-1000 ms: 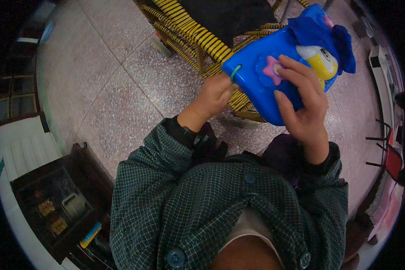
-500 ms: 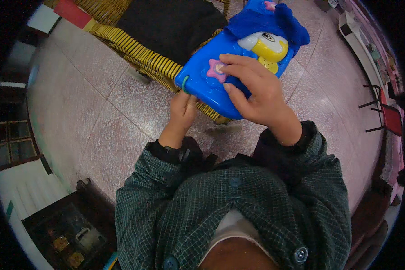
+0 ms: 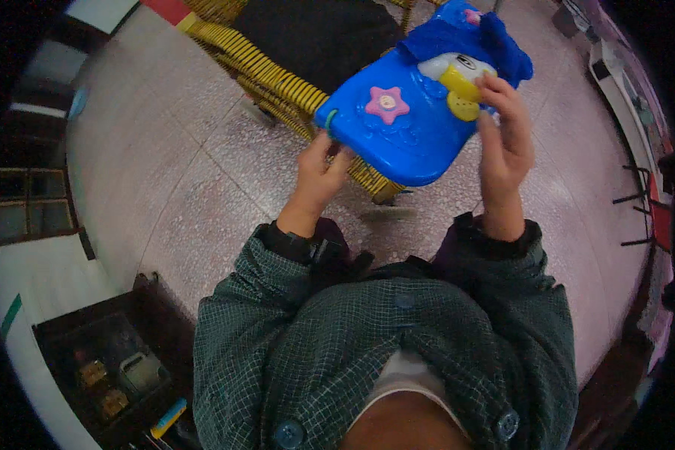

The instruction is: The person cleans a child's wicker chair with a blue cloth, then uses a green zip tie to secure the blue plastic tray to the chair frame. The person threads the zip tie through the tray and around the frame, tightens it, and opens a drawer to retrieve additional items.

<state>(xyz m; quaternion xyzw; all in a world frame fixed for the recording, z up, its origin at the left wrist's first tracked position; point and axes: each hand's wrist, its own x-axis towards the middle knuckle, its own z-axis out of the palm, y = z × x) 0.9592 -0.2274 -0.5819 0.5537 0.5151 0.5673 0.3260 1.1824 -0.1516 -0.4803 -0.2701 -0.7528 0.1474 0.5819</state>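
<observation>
A blue plastic children's toy panel [image 3: 420, 146] leans over the edge of a wicker chair [image 3: 277, 69]. Raised on it are a pink star [image 3: 387, 105] and a white-and-yellow duck face [image 3: 458, 76]. A crumpled dark-blue cloth [image 3: 495, 45] covers its far end. My left hand [image 3: 320, 171] holds the panel's near left corner, beside a green loop [image 3: 331, 121]; its fingertips are partly hidden under the edge. At the panel's right side, my right hand [image 3: 507, 142] is open, slightly blurred, fingers apart, with the fingertips at the duck's yellow beak.
A black cushion [image 3: 326, 41] lies on the chair seat. Speckled tile floor [image 3: 202, 187] surrounds it. A dark cabinet [image 3: 105, 352] with a glass-like top stands at lower left, and a red chair [image 3: 661, 223] at the far right.
My right hand has moved off the pink star, rightward to the duck's beak. My left hand stays at the corner. The whole view has shifted slightly.
</observation>
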